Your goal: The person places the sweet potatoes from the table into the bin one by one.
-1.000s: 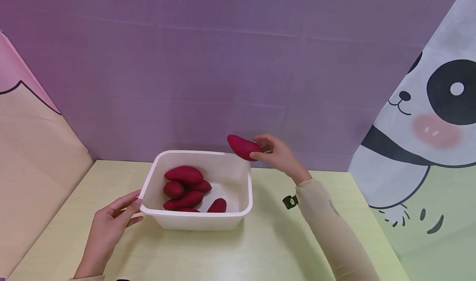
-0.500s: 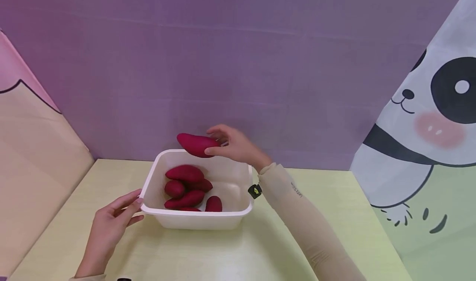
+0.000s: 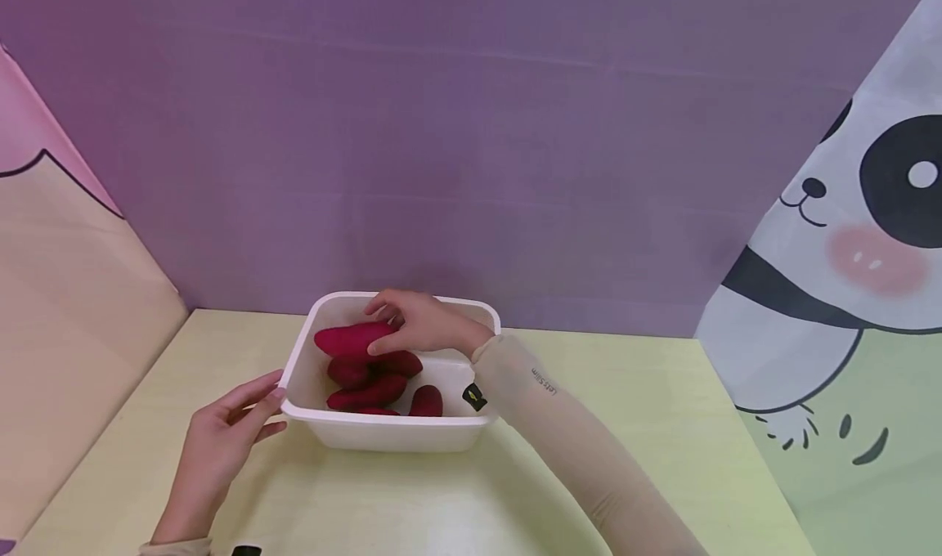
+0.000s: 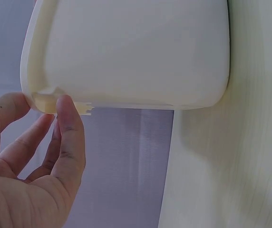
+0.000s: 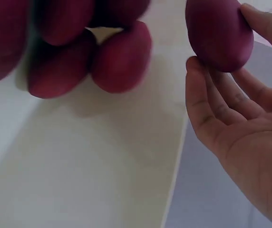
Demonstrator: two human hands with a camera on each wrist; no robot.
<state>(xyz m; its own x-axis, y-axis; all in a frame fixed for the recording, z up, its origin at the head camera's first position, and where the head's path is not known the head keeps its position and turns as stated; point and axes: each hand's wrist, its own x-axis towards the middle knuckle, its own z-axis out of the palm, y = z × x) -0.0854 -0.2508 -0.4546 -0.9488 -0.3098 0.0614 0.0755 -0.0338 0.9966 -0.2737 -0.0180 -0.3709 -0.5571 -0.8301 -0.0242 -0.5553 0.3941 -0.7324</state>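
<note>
A white plastic tub (image 3: pixel 390 435) stands on the table with several dark red sweet potatoes (image 3: pixel 368 394) lying in its left and front part. My right hand (image 3: pixel 419 323) reaches over the back of the tub, holding another sweet potato (image 3: pixel 349 340) between thumb and fingers above the pile. In the right wrist view, that sweet potato (image 5: pixel 220 35) sits in the fingertips, apart from the pile. At the tub's left side, my left hand (image 3: pixel 221 437) pinches the rim. The left wrist view shows the thumb and fingers (image 4: pixel 69 128) at the rim's corner.
The pale wooden table (image 3: pixel 412 507) runs up to a purple cloth backdrop (image 3: pixel 471 172). A panda-print sheet (image 3: pixel 832 311) hangs at the right and a beige and pink sheet (image 3: pixel 66 311) at the left. A black tag (image 3: pixel 474 396) dangles from the right sleeve.
My right hand has carried the sweet potato leftward from the tub's back right corner, then down into the tub over the pile. My left hand stays at the rim.
</note>
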